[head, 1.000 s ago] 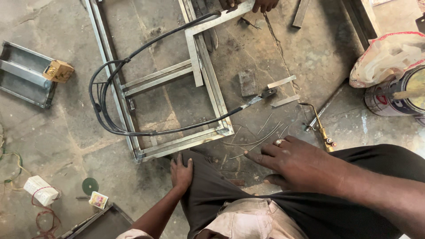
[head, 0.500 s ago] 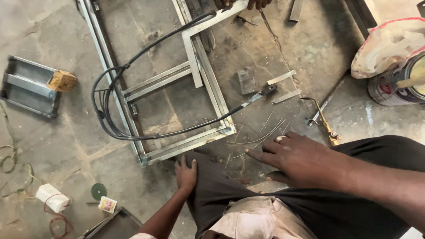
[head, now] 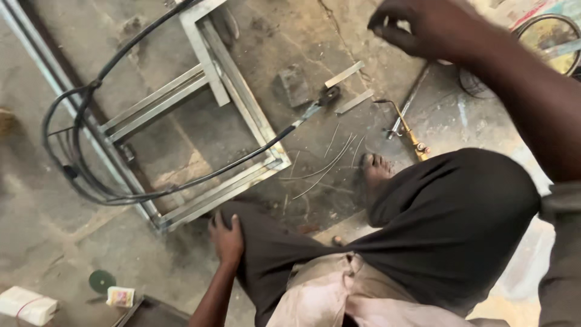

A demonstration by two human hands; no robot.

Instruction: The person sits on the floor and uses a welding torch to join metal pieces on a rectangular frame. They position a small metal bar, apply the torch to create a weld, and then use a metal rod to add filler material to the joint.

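Grey metal is lying on the concrete floor (head: 48, 242): one rectangular frame (head: 242, 115) of light steel bars, with one black cable (head: 78, 175) looping over its left side and running across to a welding holder (head: 327, 97) beside the frame. Two short flat metal strips (head: 345, 74) are lying near the holder, and several thin welding rods (head: 330, 160) are lying scattered just below them. One brass-coloured torch (head: 407, 127) is lying to the right of the rods. At the lower left, one green disc (head: 101, 281), one small box (head: 120, 296) and one white packet (head: 27, 304) are lying close together.

The person is sitting with the knees bent, in dark trousers (head: 448, 224), and one bare foot (head: 375, 169) is resting just beside the rods. The left hand (head: 227, 237) is resting flat on the left knee, its fingers (head: 219, 223) spread loosely and holding nothing. The right hand (head: 423, 27) is raised in the air above the strips, its fingers (head: 390, 33) curled inward and pinched together; whether they are holding something small, I cannot tell.
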